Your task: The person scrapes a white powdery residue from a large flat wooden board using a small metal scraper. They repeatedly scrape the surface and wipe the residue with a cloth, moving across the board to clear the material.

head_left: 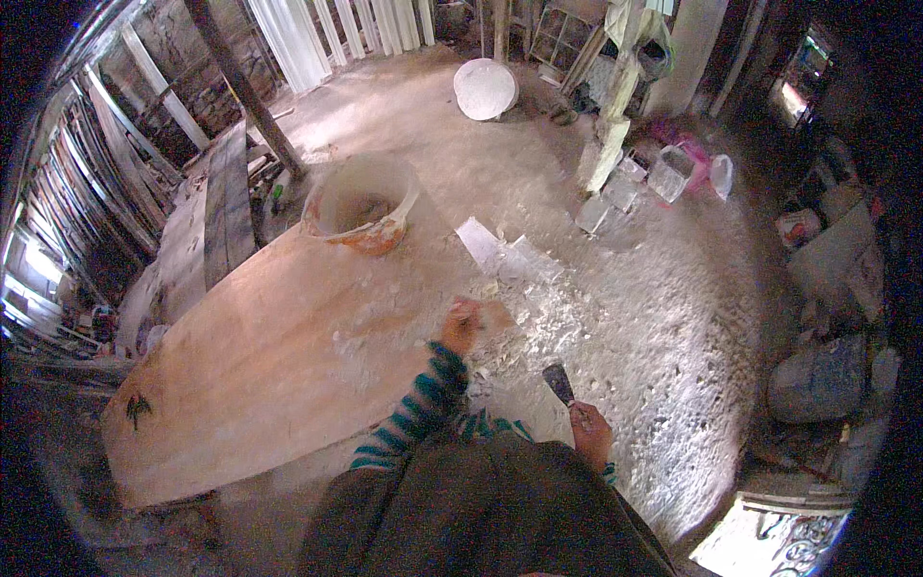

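Note:
My right hand [592, 435] is closed around the handle of a putty knife [558, 383], its dark flat blade pointing forward and slightly left. Farther forward and left, my left hand [461, 323] is blurred, with its fingers seemingly curled. A smeared, flat tan patch [496, 317] shows at its fingers; I cannot make out what it is. Crumbled white plaster-like bits [553, 322] lie just right of that hand. Two pale flat pieces [479, 244] [531, 260] lie beyond them.
A large tan board [260, 351] spreads to my left, with a white bucket [363, 207], orange-smeared, at its far edge. Clear plastic containers [670, 173] stand at the far right. A round white lidded tub [486, 89] is at the back, near a slanted post [245, 91].

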The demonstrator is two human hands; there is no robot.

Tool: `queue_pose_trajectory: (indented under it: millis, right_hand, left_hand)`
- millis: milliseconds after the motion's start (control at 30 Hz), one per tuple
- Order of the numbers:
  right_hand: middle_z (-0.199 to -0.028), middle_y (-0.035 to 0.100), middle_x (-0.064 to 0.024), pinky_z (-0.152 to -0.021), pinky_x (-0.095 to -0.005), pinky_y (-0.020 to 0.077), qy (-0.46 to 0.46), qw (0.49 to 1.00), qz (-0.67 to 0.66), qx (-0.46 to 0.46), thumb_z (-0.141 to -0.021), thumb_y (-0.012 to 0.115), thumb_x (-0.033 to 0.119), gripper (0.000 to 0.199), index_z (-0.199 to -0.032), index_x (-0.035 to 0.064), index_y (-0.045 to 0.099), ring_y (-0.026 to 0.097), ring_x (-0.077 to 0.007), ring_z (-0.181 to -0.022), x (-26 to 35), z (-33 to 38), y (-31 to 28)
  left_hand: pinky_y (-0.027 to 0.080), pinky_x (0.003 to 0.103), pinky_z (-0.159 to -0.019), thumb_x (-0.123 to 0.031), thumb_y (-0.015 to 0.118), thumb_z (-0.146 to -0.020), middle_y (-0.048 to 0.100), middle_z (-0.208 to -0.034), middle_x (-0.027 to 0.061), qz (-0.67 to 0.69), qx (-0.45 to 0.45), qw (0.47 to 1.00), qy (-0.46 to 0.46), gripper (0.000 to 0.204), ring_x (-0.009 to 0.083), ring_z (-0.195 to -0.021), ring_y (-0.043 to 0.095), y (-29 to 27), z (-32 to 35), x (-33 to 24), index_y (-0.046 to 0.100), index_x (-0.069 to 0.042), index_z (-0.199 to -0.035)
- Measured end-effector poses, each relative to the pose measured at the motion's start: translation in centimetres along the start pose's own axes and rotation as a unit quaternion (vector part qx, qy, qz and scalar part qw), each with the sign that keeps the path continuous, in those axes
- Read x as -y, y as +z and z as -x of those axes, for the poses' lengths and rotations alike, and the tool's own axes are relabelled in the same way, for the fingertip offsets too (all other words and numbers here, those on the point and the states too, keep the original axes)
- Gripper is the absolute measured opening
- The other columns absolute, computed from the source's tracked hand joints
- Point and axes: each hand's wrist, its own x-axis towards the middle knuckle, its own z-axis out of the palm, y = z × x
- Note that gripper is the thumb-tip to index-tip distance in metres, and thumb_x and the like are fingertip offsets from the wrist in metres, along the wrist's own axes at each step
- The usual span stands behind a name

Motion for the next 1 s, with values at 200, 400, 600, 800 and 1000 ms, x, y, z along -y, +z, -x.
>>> queue_pose_trajectory:
  millis: [200, 400, 600, 800, 1000]
  right_hand:
    - [-0.09, 0.064, -0.012, -0.07, -0.0327, 0.0473, 0.052, 0.995, 0.077, 0.041, -0.083, 0.058, 0.021, 0.022, -0.099, 0.0056, 0.06, 0.061, -0.0248, -0.081, 0.0, 0.8, -0.7]
    - [-0.087, 0.063, -0.0123, -0.069, -0.0299, 0.0469, -0.004, 0.997, 0.041, 0.061, -0.083, 0.058, 0.02, 0.022, -0.098, 0.0032, 0.06, 0.061, -0.0212, -0.078, 0.1, -0.3, 0.9]
    - [-0.08, 0.063, -0.0117, -0.063, -0.0289, 0.0461, -0.056, 0.996, -0.008, 0.071, -0.083, 0.059, 0.02, 0.022, -0.096, 0.0022, 0.061, 0.058, -0.0174, -0.069, 2.1, -1.9, 3.3]
    - [-0.086, 0.063, -0.0129, -0.067, -0.0376, 0.0478, -0.038, 0.993, 0.021, 0.113, -0.083, 0.056, 0.027, 0.023, -0.099, 0.01, 0.061, 0.061, -0.0303, -0.076, 4.0, -3.1, 3.4]
    - [-0.078, 0.062, -0.0098, -0.059, -0.0282, 0.0446, -0.085, 0.993, 0.024, 0.082, -0.083, 0.06, 0.021, 0.022, -0.095, 0.0029, 0.062, 0.056, -0.0153, -0.066, 3.9, -2.8, 4.5]
  left_hand:
    - [0.049, 0.033, -0.061, -0.002, 0.049, -0.083, 0.053, -0.088, 0.009, -0.393, -0.333, 0.856, -0.053, 0.023, 0.0186, -0.074, 0.056, -15.3, 16.9, -14.4, 0.045, -0.003, -0.106]
    - [0.048, 0.034, -0.066, -0.013, 0.054, -0.078, 0.057, -0.083, 0.0122, -0.6, -0.307, 0.725, -0.141, 0.024, 0.0239, -0.076, 0.057, -20.7, 24.4, -11.9, 0.05, -0.007, -0.101]
    - [0.044, 0.039, -0.076, -0.013, 0.059, -0.075, 0.056, -0.091, 0.0164, -0.427, -0.226, 0.87, -0.1, 0.025, 0.0322, -0.084, 0.054, -2.2, 9.5, -4.4, 0.054, -0.004, -0.098]
    - [0.044, 0.034, -0.076, -0.003, 0.049, -0.08, 0.054, -0.096, 0.0117, -0.16, -0.234, 0.959, 0.004, 0.027, 0.025, -0.085, 0.053, -2.6, 6.9, -1.4, 0.05, -0.002, -0.106]
    - [0.046, 0.027, -0.064, -0.004, 0.047, -0.082, 0.055, -0.084, 0.0028, -0.066, -0.391, 0.916, -0.058, 0.022, 0.0106, -0.075, 0.053, -17.3, 21.0, -15.4, 0.051, -0.004, -0.103]
